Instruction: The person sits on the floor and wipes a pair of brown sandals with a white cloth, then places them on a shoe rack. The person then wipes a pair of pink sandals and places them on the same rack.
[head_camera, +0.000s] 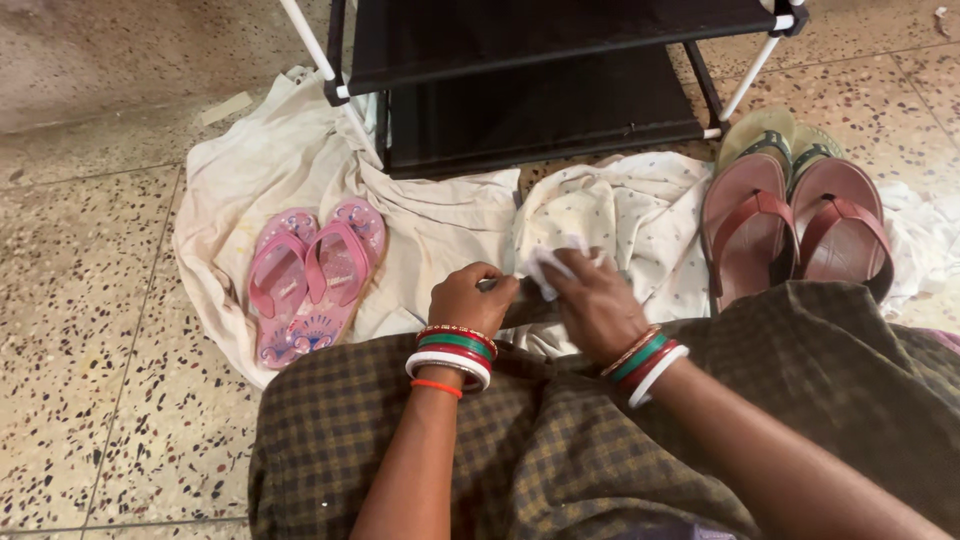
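White rag (548, 268) pinched in my right hand (598, 305), rubbing a dark item on my lap that my left hand (468, 298) grips; pink sandals (312, 282) & brown pair (795, 228) wait on sheet, rack (540, 75) w/ nothing on it.

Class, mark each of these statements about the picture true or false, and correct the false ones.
1. The pink sandals lie on a pale cloth. True.
2. The right hand presses a small white rag. True.
3. The brown sandals stand on the black rack. False: they lie on the floor beside it.
4. Both wrists are bare. False: each wears red, green and white bangles.
5. The left hand holds a pink sandal. False: it is closed on a small dark thing, too hidden to name.
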